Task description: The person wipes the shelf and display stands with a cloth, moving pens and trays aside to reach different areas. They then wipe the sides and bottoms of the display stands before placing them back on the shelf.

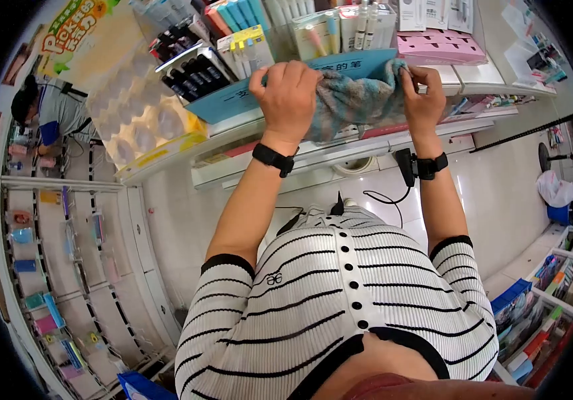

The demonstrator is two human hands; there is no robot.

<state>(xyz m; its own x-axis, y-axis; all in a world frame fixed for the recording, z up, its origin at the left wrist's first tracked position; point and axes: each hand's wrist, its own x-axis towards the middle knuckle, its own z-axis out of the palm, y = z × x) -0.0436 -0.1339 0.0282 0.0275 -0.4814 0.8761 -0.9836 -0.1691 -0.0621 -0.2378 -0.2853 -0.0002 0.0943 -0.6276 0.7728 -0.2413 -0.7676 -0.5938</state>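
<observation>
A grey and teal patterned cloth (360, 97) hangs bunched between my two hands, in front of a blue display strip (223, 103) with printed characters. My left hand (286, 100) is closed at the cloth's left end, its knuckles up and fingertips partly hidden. At the upper right corner of the cloth, my right hand (424, 97) pinches the fabric between thumb and fingers. Behind the strip stand boxes of pens, among them a box of dark pens (196, 77) and a yellow box (253, 50). Black bands circle both my wrists.
A pink box (441, 48) sits on the white shelf to the right. On the left are a yellow display tray (160, 130) with clear domes and a hanging-goods rack (80, 260). Another person (60, 110) is at the far left. Bins of stationery (553, 293) stand at right.
</observation>
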